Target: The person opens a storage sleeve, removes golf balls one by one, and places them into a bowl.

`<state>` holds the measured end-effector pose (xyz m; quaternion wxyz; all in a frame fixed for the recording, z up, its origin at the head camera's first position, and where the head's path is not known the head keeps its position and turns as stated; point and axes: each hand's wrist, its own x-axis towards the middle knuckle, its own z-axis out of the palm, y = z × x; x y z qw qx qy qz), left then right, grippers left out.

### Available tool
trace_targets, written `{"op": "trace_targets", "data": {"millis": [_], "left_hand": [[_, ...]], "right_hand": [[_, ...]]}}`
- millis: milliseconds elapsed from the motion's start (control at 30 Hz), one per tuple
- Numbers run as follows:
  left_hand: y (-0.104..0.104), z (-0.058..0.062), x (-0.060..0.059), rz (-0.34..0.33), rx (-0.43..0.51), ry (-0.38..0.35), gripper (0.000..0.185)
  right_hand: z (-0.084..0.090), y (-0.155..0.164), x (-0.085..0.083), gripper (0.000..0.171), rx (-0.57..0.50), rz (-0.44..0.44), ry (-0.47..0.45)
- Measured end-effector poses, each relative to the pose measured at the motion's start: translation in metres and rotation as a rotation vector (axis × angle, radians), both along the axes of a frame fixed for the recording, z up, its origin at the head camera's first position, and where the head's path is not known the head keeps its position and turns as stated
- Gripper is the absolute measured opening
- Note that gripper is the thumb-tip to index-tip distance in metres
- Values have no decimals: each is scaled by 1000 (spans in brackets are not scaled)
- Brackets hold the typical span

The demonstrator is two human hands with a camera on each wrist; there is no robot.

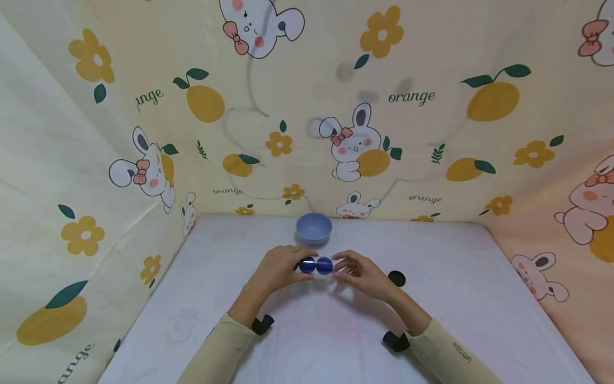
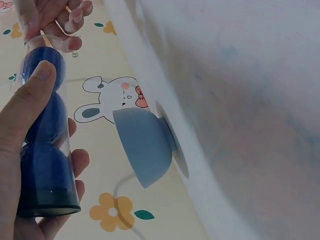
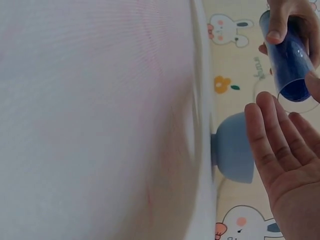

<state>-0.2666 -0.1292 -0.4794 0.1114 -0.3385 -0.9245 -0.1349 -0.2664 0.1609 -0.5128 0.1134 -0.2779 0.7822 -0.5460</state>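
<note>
Tube (image 1: 315,265) of blue balls gripped by left hand (image 1: 280,269); right hand (image 1: 360,273) fingers straight at its end.

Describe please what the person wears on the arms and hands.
Both hands, the left hand and the right hand, are bare. Each arm has a long pale yellow-beige sleeve; the right sleeve carries small dark lettering. A black device sits at each wrist.
</note>
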Motion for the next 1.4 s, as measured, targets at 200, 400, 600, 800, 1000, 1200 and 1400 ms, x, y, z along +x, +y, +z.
{"op": "trace_targets", "data": {"millis": [200, 400, 600, 800, 1000, 1200, 1400], "left_hand": [[-2, 1, 0, 5, -12, 10, 58], [-2, 3, 0, 2, -11, 39, 59], [-4, 1, 0, 6, -11, 44, 59], [-5, -1, 0, 8, 7, 24, 56], [-7, -5, -1, 9, 36, 14, 55], [-9, -7, -1, 33, 46, 2, 55], [-8, -9, 0, 23, 46, -7, 54]], "right_hand": [[-2, 0, -3, 45, -18, 5, -11], [-4, -1, -5, 43, -53, 24, -26], [-6, -2, -6, 45, -48, 26, -37], [-7, 0, -6, 44, -2, -13, -43], [-7, 2, -6, 44, 21, -33, -25], [-5, 6, -14, 41, 13, -54, -30], [-5, 8, -32, 42, 74, -102, -26]]}}
